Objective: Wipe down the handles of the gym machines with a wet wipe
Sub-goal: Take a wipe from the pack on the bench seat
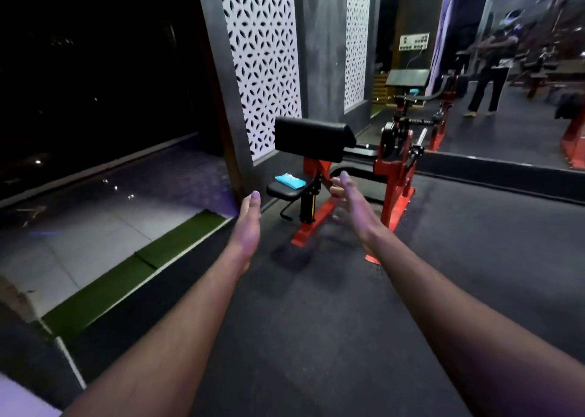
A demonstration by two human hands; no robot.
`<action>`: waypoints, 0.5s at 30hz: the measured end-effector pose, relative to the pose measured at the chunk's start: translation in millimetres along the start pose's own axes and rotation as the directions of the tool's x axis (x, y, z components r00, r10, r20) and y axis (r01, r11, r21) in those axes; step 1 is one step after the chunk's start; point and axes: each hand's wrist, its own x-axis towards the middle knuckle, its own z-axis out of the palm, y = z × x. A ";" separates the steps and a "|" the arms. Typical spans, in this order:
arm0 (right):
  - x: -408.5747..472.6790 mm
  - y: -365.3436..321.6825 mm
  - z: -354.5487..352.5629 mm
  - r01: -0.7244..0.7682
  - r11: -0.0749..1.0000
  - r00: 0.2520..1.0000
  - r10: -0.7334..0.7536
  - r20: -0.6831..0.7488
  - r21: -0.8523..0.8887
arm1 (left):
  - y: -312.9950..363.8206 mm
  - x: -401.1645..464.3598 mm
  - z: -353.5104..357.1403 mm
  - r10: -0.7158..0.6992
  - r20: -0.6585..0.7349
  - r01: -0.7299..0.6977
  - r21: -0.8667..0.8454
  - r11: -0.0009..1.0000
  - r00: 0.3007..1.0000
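Centrally, left hand point(248, 223) and right hand point(353, 201) stretch forward, fingers relaxed, holding nothing. Blue wipe pack point(290, 181) lies on seat point(283, 192) of red machine point(392, 176), mid-frame.

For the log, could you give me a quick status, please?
Left hand and right hand open, empty. Blue wipe pack on machine seat. Nothing blocking.

Machine frame point(319, 217) red; arm pad point(311, 138) and seat point(283, 191) black. Packet point(290, 181) on seat bright blue. Wall panel point(262, 58) white, cut through with repeating petal pattern. Floor point(316, 337) dark grey, faintly speckled. Green strip point(126, 277) alongside pale grey tiles point(95, 226).
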 end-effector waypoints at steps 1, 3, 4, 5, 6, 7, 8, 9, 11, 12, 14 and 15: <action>20.6 10.7 2.9 -0.031 0.999 1.000 0.031 -0.003 0.011 | -10.7 20.5 4.4 -0.019 -0.006 0.019 -0.008 1.000 1.000; 57.3 24.2 7.1 -0.083 0.997 0.997 0.083 -0.002 0.005 | -25.2 58.8 13.3 -0.059 -0.012 0.058 -0.014 0.998 0.998; 74.9 29.4 8.9 -0.112 0.994 0.994 0.112 0.000 0.001 | -31.4 79.0 17.3 -0.088 -0.016 0.087 -0.014 0.996 0.996; 93.5 34.8 8.6 -0.124 0.992 0.992 0.124 0.001 -0.006 | -36.1 100.0 21.5 -0.100 -0.018 0.099 -0.016 0.995 0.995; 111.5 39.4 7.5 -0.127 0.992 0.992 0.127 0.004 -0.011 | -40.4 121.3 25.5 -0.109 -0.019 0.109 -0.022 0.994 0.994; 127.5 43.5 6.0 -0.123 0.992 0.992 0.123 0.007 -0.019 | -43.8 140.5 28.9 -0.116 -0.018 0.116 -0.022 0.993 0.993; 145.7 46.0 4.4 -0.123 0.992 0.992 0.123 0.000 -0.026 | -46.2 162.2 33.6 -0.126 -0.011 0.126 -0.020 0.992 0.992; 164.2 49.2 2.6 -0.131 0.991 0.991 0.131 -0.010 -0.031 | -48.4 182.7 38.0 -0.140 -0.005 0.139 -0.020 0.990 0.990; 201.7 55.7 0.5 -0.147 0.989 0.989 0.146 -0.021 -0.020 | -52.8 222.9 46.9 -0.159 0.009 0.159 -0.031 0.987 0.987; 219.3 59.6 0.3 -0.156 0.988 0.987 0.155 -0.028 -0.012 | -55.2 240.6 50.6 -0.158 0.012 0.159 -0.035 0.987 0.987; 264.8 67.6 2.4 -0.176 0.984 0.984 0.175 -0.042 0.002 | -61.9 287.0 58.5 -0.156 0.013 0.156 -0.033 0.987 0.988; 289.1 73.9 3.5 -0.185 0.983 0.982 0.185 -0.041 0.004 | -66.6 311.2 62.1 -0.160 0.008 0.160 -0.032 0.987 0.987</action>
